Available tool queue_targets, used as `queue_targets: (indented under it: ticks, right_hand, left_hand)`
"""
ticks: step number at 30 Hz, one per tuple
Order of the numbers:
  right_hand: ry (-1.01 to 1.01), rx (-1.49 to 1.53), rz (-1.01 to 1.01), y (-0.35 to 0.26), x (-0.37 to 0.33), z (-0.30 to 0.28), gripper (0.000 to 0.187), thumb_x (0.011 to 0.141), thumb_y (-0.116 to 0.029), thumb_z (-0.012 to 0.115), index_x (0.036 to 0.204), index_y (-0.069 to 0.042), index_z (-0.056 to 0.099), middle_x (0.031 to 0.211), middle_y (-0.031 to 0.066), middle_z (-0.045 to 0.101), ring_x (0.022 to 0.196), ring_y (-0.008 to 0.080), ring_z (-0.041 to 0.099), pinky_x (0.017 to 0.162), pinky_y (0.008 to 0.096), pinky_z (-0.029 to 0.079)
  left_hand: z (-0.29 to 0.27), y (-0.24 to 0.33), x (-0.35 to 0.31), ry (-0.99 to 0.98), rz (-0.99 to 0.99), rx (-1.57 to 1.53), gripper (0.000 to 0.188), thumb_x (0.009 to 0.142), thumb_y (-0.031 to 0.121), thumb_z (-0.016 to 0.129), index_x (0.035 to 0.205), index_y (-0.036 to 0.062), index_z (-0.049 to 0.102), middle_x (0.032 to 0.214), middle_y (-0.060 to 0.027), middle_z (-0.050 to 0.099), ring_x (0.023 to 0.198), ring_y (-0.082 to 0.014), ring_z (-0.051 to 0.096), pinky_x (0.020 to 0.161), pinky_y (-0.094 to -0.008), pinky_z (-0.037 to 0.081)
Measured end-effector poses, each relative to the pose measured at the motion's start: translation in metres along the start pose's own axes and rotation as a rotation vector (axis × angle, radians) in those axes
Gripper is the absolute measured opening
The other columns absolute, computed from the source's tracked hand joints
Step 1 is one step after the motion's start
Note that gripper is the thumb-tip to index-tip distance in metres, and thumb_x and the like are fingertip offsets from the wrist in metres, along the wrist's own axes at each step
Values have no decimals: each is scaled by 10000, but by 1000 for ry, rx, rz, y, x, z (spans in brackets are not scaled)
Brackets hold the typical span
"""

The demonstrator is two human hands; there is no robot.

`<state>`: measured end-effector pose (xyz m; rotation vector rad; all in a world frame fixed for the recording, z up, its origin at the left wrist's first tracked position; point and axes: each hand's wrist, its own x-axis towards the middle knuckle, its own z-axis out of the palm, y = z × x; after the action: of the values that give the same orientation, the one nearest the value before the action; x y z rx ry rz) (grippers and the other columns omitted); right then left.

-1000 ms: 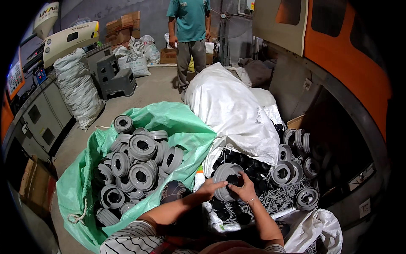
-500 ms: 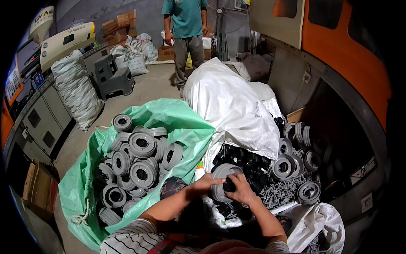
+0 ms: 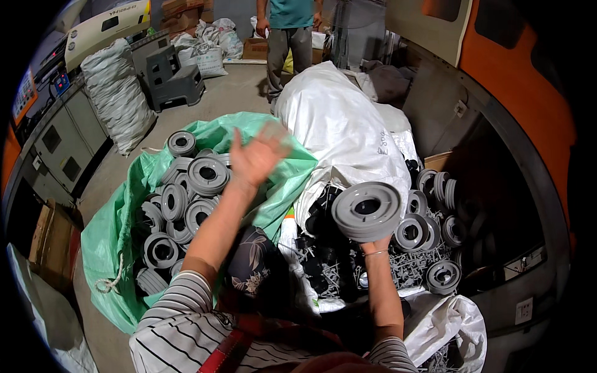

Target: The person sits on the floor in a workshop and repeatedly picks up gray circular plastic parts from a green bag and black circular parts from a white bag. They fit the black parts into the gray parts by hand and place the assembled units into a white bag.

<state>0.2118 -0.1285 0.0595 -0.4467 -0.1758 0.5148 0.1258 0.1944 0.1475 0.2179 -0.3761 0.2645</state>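
To the right of the green sack (image 3: 102, 255): one grey ring (image 3: 354, 224), lifted above loose small parts, tilted with its face toward the camera, dark at the centre.
Right hand (image 3: 378, 244): well to the right of the green sack, supporting the grey ring from its lower edge; grip narrow on the ring, as far as visible, with fingers mostly hidden.
Left hand (image 3: 258, 155): raised over the far right edge of the green sack, blurred, spread wide, holding nothing; contact with the plastic, cannot tell.
Pile inside the green sack: many grey rings (image 3: 198, 180), turned in different directions, several with dark centres.
Loose parts right of the green sack: black pieces (image 3: 317, 221) and small grey pins (image 3: 401, 273), lying below the grey ring.
White sack (image 3: 348, 118): large and bulging, behind and to the right of the green sack.
Both hands, just changed: separated now, after being together at the middle of the ring a moment before; ring raised higher, on one hand only.
Meaning for the work: two-handed handling of this ring probably finished, with the left hand free.
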Motion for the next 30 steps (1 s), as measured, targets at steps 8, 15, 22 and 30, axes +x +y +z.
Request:
queue_targets:
  ticks: [8, 15, 22, 30]
  right_hand:
    - [40, 60, -76, -22, 4, -2, 441, 927, -394, 439, 1226, -75, 498, 1231, 91, 538, 1126, 258, 512, 982, 435, 420]
    - [83, 14, -48, -18, 1, -19, 434, 940, -372, 419, 1235, -61, 489, 1250, 109, 523, 1138, 263, 502, 1004, 445, 395]
    - [-77, -351, 413, 54, 2, -62, 322, 855, -97, 540, 1149, 32, 523, 1067, 110, 606, 956, 239, 614, 743, 378, 562]
    - [168, -941, 526, 112, -35, -106, 357, 825, -140, 597, 1129, 38, 541, 945, 100, 610, 813, 220, 609, 643, 375, 543]
  left_hand:
    - [13, 112, -17, 114, 560, 74, 860, 843, 680, 353, 1421, 58, 215, 1485, -114, 220, 1370, -330, 194, 1074, -588, 164]
    - [5, 90, -26, 169, 500, 86, 780, 873, 642, 338, 1380, 51, 290, 1448, -137, 288, 1324, -344, 288, 1051, -588, 226]
    - [-104, -86, -91, 183, -481, 786, 501, 974, 376, 366, 1283, -15, 423, 1227, -161, 533, 1113, -265, 523, 960, -385, 411]
    - [-97, -145, -155, 222, -598, 1201, 582, 771, 411, 699, 1144, -15, 563, 1010, -102, 629, 893, -183, 603, 802, -290, 474]
